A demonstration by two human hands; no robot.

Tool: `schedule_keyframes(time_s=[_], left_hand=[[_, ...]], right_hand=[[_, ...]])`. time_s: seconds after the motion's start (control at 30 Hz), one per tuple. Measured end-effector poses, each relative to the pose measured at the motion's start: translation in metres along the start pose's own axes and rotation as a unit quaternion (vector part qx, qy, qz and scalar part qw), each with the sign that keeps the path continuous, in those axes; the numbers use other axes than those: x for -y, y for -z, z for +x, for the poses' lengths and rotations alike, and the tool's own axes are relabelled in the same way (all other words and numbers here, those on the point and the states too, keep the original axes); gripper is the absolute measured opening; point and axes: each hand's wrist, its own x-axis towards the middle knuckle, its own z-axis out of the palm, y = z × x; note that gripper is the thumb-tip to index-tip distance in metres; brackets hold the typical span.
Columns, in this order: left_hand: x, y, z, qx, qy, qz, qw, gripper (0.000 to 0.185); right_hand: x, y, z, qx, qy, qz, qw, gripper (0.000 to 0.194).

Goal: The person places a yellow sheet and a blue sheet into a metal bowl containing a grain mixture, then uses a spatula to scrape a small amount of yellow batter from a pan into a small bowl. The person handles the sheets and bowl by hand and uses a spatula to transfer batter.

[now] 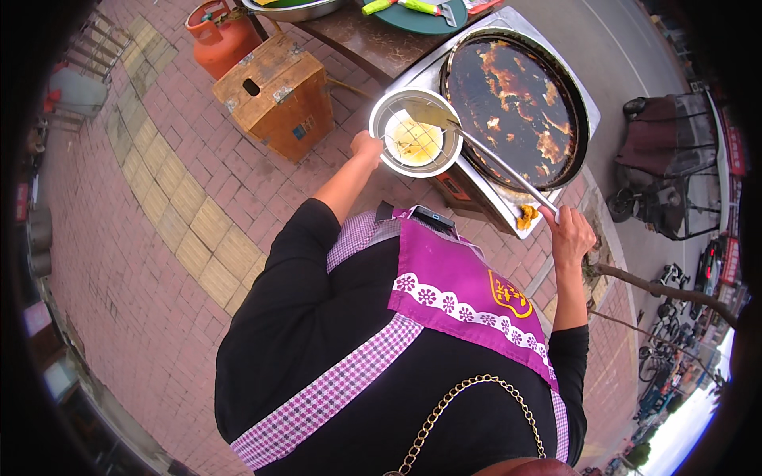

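My left hand [367, 149] grips the rim of a round metal basin [417, 169], which has a wire rack [400, 128] across it and a white inner part with yellowish liquid or residue at the bottom. In my right hand [571, 235] is the handle of a long metal spatula [506, 168]; its flat blade lies over the basin's rack. Beside the basin, a large round black griddle pan [476, 101] stands on a metal stove [506, 215], with browned food scraps stuck on its dark, oily surface. An orange-yellow food lump [527, 218] lies on the stove's near corner.
A brown table [381, 50] adjoins the stove, bearing a green round board [411, 21] with green-handled tools. A wooden box [303, 89] and an orange gas cylinder [223, 47] stand on the brick paving at left. A covered three-wheeler [655, 137] is on the road at right.
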Motion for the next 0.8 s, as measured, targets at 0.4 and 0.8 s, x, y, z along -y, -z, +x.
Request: schedule_keyframes(time_s=[0.4, 0.8], left_hand=[[0.001, 0.006, -0.001, 0.023, 0.008, -0.044, 0.999, 0.02], [-0.015, 0.018, -0.024, 0.078, 0.027, -0.033, 0.996, 0.02]], right_hand=[[-0.067, -0.056, -0.058, 0.429, -0.469, 0.436, 0.637, 0.073], [-0.325, -0.023, -0.052, 0.41, -0.253, 0.059, 0.874, 0.072]])
